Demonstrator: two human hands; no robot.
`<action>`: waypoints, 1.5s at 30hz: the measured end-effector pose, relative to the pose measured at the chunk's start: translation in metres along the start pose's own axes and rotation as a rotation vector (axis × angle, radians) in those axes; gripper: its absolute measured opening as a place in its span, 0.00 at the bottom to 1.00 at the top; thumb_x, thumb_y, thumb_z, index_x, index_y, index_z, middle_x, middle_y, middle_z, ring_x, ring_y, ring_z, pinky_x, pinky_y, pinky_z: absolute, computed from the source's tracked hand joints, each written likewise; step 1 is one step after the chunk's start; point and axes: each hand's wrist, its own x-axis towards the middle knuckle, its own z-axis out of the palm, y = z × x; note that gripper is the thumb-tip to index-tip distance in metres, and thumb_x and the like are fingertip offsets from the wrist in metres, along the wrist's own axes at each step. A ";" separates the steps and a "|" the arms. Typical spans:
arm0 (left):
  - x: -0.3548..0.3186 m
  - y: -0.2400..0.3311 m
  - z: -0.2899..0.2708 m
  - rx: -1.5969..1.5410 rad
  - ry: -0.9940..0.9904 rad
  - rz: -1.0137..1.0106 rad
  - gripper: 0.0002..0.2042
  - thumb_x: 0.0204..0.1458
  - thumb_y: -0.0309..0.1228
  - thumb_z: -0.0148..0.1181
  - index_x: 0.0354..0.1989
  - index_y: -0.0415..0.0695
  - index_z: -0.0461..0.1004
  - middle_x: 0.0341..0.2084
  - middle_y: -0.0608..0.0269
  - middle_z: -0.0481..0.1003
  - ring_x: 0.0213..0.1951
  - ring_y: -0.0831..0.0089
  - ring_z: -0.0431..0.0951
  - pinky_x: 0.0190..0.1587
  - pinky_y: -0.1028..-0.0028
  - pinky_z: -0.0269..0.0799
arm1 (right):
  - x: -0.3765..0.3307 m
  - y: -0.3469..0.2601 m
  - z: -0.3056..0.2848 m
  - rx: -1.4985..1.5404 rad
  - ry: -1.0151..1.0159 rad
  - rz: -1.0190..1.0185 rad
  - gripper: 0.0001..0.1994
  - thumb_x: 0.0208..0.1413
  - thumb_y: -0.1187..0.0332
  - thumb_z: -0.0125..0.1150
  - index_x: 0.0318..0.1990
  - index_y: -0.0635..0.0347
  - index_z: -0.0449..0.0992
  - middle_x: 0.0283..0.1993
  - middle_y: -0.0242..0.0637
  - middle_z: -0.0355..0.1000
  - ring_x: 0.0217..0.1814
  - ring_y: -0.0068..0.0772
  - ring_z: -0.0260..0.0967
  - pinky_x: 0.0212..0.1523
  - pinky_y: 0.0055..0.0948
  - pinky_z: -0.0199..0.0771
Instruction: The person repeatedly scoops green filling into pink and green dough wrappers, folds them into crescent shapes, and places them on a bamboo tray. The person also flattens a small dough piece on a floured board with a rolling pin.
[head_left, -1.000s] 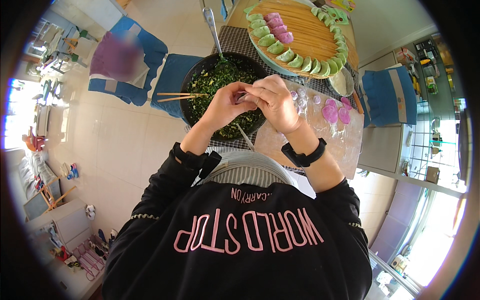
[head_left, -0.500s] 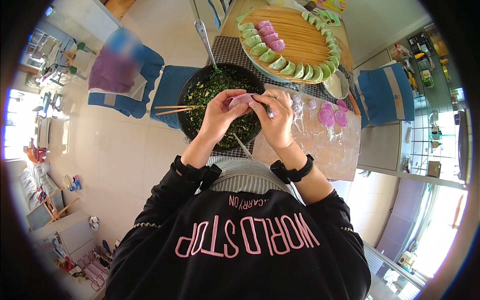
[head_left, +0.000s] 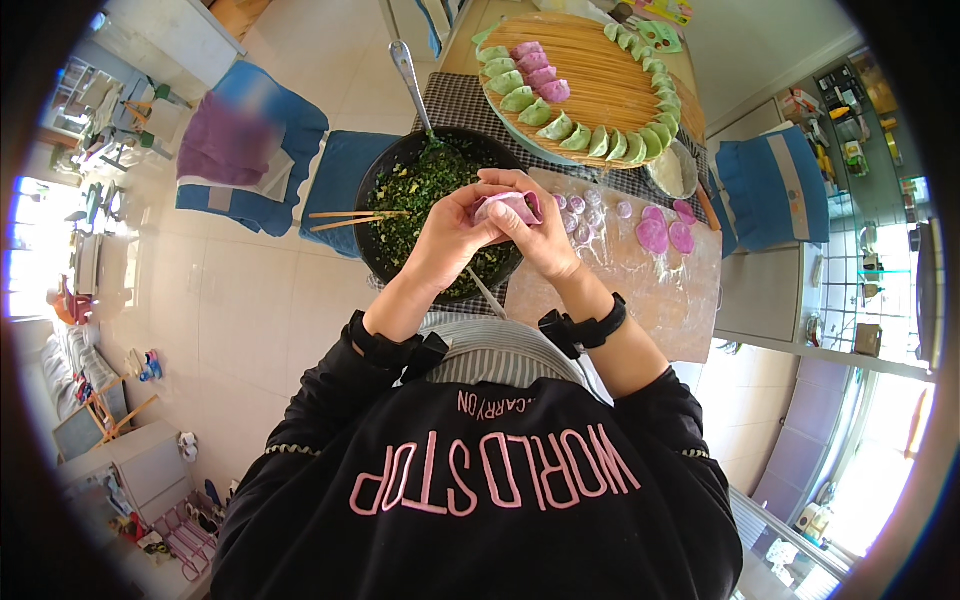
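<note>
Above the right edge of a dark pan point(head_left: 365, 252), both my hands meet around a pink dumpling point(head_left: 514, 203). My left hand point(head_left: 445, 238) cups it from the left. My right hand point(head_left: 543, 235) closes over it from the right, its thumb laid across the near side; part of the dumpling is hidden by the fingers. Chopped green filling point(head_left: 393, 190) with yellow bits fills the pan. Wooden chopsticks point(head_left: 345, 220) and a metal ladle point(head_left: 408, 80) rest in it.
A floured board point(head_left: 610, 300) holds small dough pieces point(head_left: 593, 215) and several pink wrappers point(head_left: 653, 232). Beyond lies a round bamboo tray point(head_left: 605, 80) with green dumplings point(head_left: 518, 98) and pink dumplings point(head_left: 540, 76). A flour bowl point(head_left: 672, 172) stands beside it. Blue-covered chairs point(head_left: 775, 190) flank the table.
My right hand has turned and wrapped around the dumpling, where its fingertips pinched the edge before. The dumpling has shifted slightly right, and more dough pieces show on the board.
</note>
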 end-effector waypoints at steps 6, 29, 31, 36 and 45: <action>-0.001 0.010 0.004 0.010 0.036 -0.044 0.17 0.61 0.25 0.63 0.55 0.32 0.70 0.47 0.58 0.76 0.48 0.72 0.79 0.53 0.70 0.80 | 0.012 -0.016 -0.003 -0.406 0.006 -0.281 0.19 0.64 0.60 0.57 0.50 0.69 0.77 0.42 0.50 0.78 0.46 0.50 0.76 0.51 0.41 0.73; 0.016 -0.003 0.013 0.122 0.113 0.006 0.30 0.61 0.46 0.63 0.62 0.32 0.70 0.51 0.58 0.77 0.48 0.77 0.76 0.48 0.77 0.74 | 0.001 0.010 0.017 -0.043 0.229 0.022 0.21 0.75 0.59 0.40 0.39 0.67 0.76 0.28 0.31 0.72 0.26 0.18 0.62 0.28 0.24 0.64; 0.014 -0.002 0.015 0.107 0.079 -0.009 0.28 0.64 0.42 0.60 0.64 0.31 0.67 0.57 0.50 0.73 0.57 0.70 0.73 0.59 0.71 0.69 | 0.000 0.009 0.016 0.040 0.230 0.047 0.22 0.75 0.58 0.40 0.39 0.67 0.75 0.28 0.31 0.72 0.26 0.18 0.61 0.27 0.24 0.63; 0.016 0.006 0.017 0.209 0.039 -0.005 0.29 0.65 0.41 0.58 0.66 0.30 0.64 0.62 0.46 0.70 0.64 0.63 0.70 0.66 0.67 0.65 | 0.000 0.009 0.018 0.009 0.208 -0.028 0.22 0.75 0.58 0.42 0.38 0.67 0.76 0.26 0.31 0.71 0.25 0.18 0.60 0.26 0.24 0.62; 0.014 0.032 0.019 0.360 -0.119 -0.062 0.28 0.70 0.43 0.49 0.69 0.34 0.62 0.61 0.49 0.71 0.59 0.71 0.71 0.62 0.69 0.68 | -0.005 -0.018 0.005 -0.024 0.038 0.091 0.20 0.75 0.59 0.39 0.42 0.66 0.74 0.32 0.31 0.73 0.29 0.16 0.63 0.30 0.20 0.65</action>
